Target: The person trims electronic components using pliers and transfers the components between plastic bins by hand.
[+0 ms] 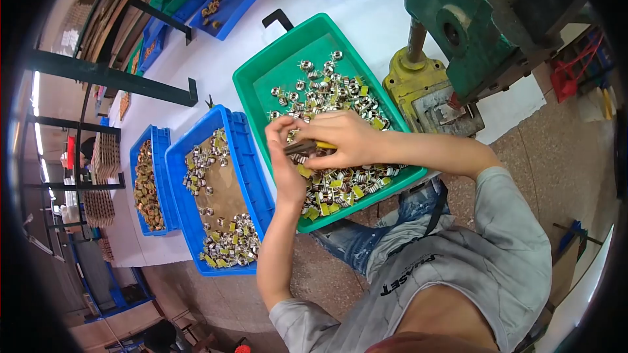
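Observation:
Both hands are together over a green tray (314, 222) heaped with small silvery metal parts (317, 101), many carrying yellow-green tabs. My right hand (350, 138) is closed around pliers (299, 148) with yellow handles, whose dark jaws point left toward my other hand. Curled at those jaws, my left hand (285, 167) has its fingers bent in a pinch. Whatever lies between its fingertips is too small and too covered to make out.
Left of the green tray stands a blue tray (175, 176) with similar parts on brown lining. Beyond it, a narrower blue tray (140, 147) holds copper-coloured pieces. A green and yellow press (412, 85) rises at right. A black metal bracket (124, 83) juts over the white tabletop (216, 72).

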Motion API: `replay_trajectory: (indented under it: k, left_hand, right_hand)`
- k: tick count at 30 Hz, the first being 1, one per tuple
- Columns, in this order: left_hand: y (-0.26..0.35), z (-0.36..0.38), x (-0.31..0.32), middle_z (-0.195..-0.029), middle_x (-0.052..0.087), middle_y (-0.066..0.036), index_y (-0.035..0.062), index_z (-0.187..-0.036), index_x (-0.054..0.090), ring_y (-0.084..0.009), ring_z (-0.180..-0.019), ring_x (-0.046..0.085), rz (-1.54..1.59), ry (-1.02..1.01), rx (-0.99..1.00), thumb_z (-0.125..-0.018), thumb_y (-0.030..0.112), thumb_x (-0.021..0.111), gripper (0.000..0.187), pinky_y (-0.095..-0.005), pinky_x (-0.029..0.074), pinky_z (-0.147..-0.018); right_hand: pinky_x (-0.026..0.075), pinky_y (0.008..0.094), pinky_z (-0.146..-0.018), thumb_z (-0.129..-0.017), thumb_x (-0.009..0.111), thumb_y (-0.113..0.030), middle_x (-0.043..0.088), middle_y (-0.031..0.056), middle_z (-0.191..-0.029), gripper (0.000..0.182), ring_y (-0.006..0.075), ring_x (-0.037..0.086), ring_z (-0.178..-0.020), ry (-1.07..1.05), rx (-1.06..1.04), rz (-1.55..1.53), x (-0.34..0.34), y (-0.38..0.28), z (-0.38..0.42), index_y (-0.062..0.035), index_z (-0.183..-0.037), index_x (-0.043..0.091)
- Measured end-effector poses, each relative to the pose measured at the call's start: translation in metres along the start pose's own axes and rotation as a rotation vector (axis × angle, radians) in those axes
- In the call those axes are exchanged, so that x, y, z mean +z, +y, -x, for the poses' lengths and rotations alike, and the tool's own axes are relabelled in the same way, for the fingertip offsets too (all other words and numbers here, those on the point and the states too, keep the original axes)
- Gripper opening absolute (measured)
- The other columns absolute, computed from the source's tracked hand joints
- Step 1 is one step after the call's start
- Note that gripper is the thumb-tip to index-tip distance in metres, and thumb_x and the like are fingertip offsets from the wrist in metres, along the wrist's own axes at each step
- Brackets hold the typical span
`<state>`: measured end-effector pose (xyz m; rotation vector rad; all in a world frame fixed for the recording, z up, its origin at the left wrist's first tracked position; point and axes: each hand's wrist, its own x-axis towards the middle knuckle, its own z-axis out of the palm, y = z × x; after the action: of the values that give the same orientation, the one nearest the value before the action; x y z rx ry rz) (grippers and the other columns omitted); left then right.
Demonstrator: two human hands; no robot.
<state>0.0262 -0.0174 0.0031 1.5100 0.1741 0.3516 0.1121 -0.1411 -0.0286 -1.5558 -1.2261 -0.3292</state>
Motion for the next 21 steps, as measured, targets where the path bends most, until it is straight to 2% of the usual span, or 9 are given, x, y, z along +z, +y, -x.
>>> replay_trajectory:
  k: [1,5,11,15,16,20,21]
  left_hand:
    - [-0.002,0.0,-0.001,-0.109,0.054,-0.01,0.0061,-0.124,0.044,-0.0137,-0.077,0.054,0.004,0.003,-0.002,-0.098,0.065,0.023,0.067,-0.0251,0.043,-0.063]
    - [-0.012,-0.001,-0.01,-0.108,0.052,-0.01,0.0083,-0.12,0.043,-0.0166,-0.088,0.053,-0.338,-0.05,0.257,-0.097,0.065,0.027,0.063,-0.0283,0.045,-0.069]
    - [-0.006,0.004,0.001,-0.113,0.05,-0.011,0.0079,-0.123,0.045,-0.0146,-0.083,0.053,-0.196,-0.038,0.097,-0.095,0.069,0.02,0.072,-0.0239,0.043,-0.06]
    - [0.008,0.009,0.01,-0.103,0.054,-0.01,0.0071,-0.122,0.046,-0.0118,-0.071,0.053,-0.017,0.02,0.009,-0.1,0.056,0.034,0.054,-0.0197,0.038,-0.046]
    - [0.009,0.01,0.009,-0.103,0.054,-0.01,0.0071,-0.122,0.046,-0.0118,-0.071,0.053,-0.016,0.021,0.01,-0.1,0.056,0.034,0.054,-0.0197,0.038,-0.046]
    - [0.008,0.007,-0.008,-0.083,0.056,-0.005,0.0061,-0.122,0.047,-0.0078,-0.054,0.048,-0.172,-0.124,-0.167,-0.1,0.031,0.05,0.033,-0.0174,0.031,-0.038]
    - [0.007,0.006,-0.007,-0.083,0.056,-0.005,0.0061,-0.122,0.047,-0.0078,-0.054,0.048,-0.171,-0.125,-0.164,-0.1,0.031,0.05,0.033,-0.0174,0.031,-0.038]
  right_hand:
    - [0.045,0.0334,-0.056,-0.076,0.075,-0.027,0.064,0.0038,-0.075,0.023,0.0233,0.057,-0.059,-0.005,0.001,0.0,0.0,-0.001,0.002,-0.0106,-0.09,0.069]
    - [0.044,0.0334,-0.055,-0.073,0.075,-0.028,0.064,0.0043,-0.073,0.024,0.0233,0.057,-0.058,-0.163,0.176,-0.142,-0.001,0.0,0.008,-0.0106,-0.089,0.069]
    - [0.043,0.0329,-0.053,-0.074,0.074,-0.027,0.064,0.005,-0.072,0.023,0.0226,0.056,-0.057,-0.244,0.21,-0.204,-0.012,-0.001,0.004,-0.01,-0.088,0.068]
    - [0.042,0.0317,-0.053,-0.077,0.073,-0.027,0.064,0.0042,-0.07,0.022,0.0211,0.055,-0.056,-0.242,0.299,-0.271,-0.01,0.003,0.006,-0.0086,-0.087,0.068]
    - [0.042,0.0317,-0.053,-0.077,0.073,-0.027,0.064,0.0042,-0.07,0.022,0.0211,0.055,-0.056,-0.243,0.298,-0.27,-0.012,0.003,0.006,-0.0086,-0.087,0.068]
    - [0.042,0.0308,-0.055,-0.082,0.07,-0.026,0.065,0.0049,-0.074,0.022,0.0195,0.055,-0.058,-0.119,0.701,-0.571,-0.022,0.007,0.002,-0.007,-0.092,0.068]
    - [0.042,0.0308,-0.055,-0.082,0.07,-0.026,0.065,0.0049,-0.074,0.022,0.0195,0.055,-0.058,-0.118,0.699,-0.569,-0.023,0.006,0.001,-0.007,-0.092,0.068]
